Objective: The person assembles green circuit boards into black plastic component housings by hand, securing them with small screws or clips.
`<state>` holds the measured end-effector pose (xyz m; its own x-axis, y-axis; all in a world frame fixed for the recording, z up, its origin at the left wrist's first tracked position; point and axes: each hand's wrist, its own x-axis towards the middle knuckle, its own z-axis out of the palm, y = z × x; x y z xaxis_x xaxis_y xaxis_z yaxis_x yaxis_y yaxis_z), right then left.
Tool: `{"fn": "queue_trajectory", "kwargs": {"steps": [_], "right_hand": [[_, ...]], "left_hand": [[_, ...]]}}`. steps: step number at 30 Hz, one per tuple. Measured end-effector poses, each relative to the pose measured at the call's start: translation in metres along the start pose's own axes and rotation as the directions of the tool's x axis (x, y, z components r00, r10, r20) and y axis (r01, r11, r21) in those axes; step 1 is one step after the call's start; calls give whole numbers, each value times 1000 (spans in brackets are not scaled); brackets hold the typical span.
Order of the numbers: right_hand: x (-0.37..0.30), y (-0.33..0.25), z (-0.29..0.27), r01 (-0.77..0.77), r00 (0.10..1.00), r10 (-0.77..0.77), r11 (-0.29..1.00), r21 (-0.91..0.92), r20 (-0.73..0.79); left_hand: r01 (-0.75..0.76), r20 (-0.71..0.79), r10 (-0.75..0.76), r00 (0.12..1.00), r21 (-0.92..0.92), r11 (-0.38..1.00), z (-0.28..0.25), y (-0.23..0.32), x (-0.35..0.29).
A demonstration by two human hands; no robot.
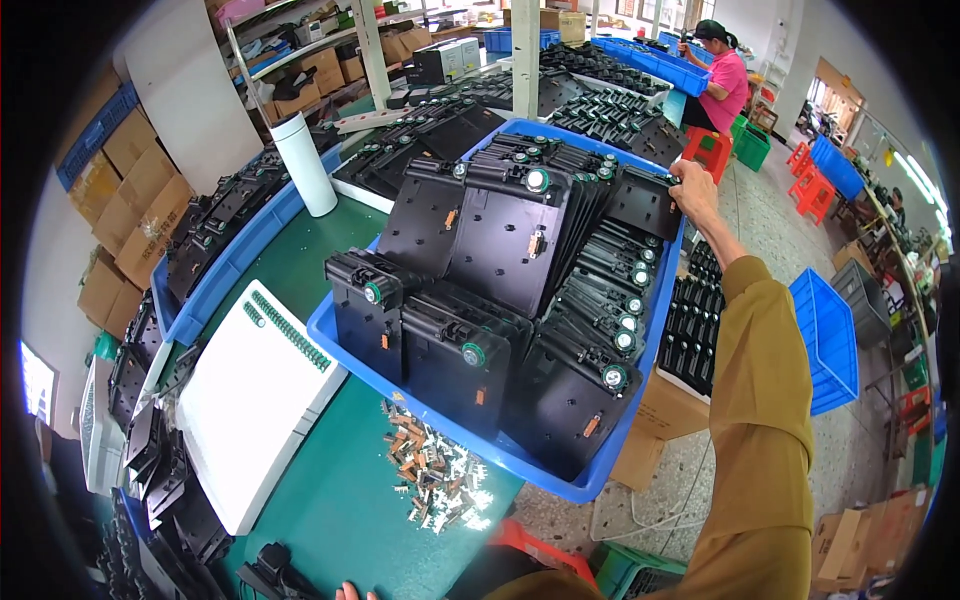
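My right hand (697,190) reaches to the far right corner of a blue plastic bin (318,325). Its fingers are closed on the end of a black plastic panel (642,205) that stands in that corner. Many similar black panels (505,235), with round silvery-green fittings and small copper-coloured connectors, fill the bin in tilted rows. Only the fingertips of my left hand (356,592) show at the lower edge, slightly apart over the green table (350,480), with nothing seen in them. Beside them lies a dark plastic part (275,575).
Loose small brown-and-white connectors (430,465) lie scattered before the bin. Left of it are a white foam board (250,400) with green pieces along one edge and a white bottle (303,165). Another person (722,85) sits far right. Blue crates (825,340) stand on the floor.
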<state>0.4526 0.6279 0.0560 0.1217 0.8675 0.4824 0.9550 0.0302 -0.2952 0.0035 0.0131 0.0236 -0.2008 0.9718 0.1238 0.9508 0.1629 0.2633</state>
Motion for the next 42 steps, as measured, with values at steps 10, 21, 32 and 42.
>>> {"fn": "queue_trajectory", "kwargs": {"steps": [10,21,32,42], "right_hand": [[-25,-17,-15,-19,989,35,994,106,-145],[-61,-50,-119,234,958,29,498,835,-285],[-304,-368,-228,174,615,-752,423,889,238],[-354,-549,-116,107,206,-966,182,978,157]], "left_hand": [[-3,1,3,1000,8,1000,2,2,-2],[30,7,-30,1000,-10,999,-2,2,6],[34,-52,-40,998,-107,994,4,-7,-4],[-20,-104,5,995,-145,989,4,-8,-5]]}}
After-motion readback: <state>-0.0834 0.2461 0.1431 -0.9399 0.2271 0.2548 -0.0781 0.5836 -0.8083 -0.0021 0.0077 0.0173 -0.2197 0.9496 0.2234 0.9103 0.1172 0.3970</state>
